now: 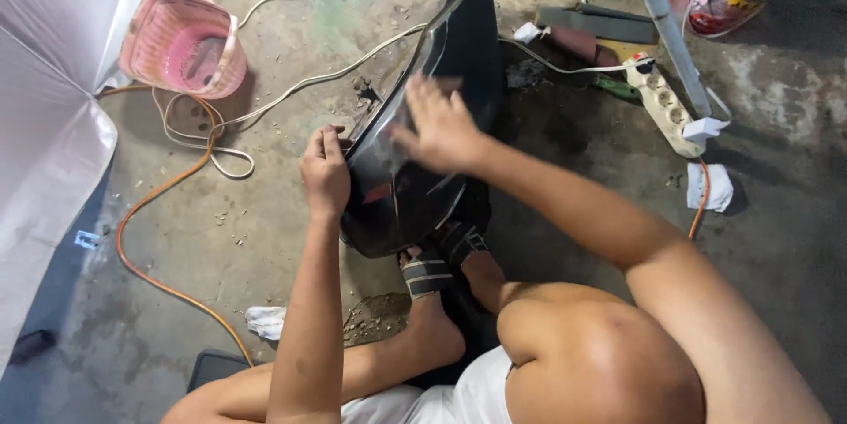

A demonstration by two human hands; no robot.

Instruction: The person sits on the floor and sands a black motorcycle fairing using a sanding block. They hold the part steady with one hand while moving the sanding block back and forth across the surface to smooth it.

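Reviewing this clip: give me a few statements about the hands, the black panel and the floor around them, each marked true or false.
1. The left hand grips the left edge of the black panel. True.
2. The right hand holds a paint brush. False: it lies flat on the panel's glossy face, blurred, with no tool visible.
3. A pink basket sits on the concrete floor to the upper left. True.
4. The orange cable is coiled inside the basket. False: it runs along the floor beside it.
5. A white power strip lies to the right of the panel. True.
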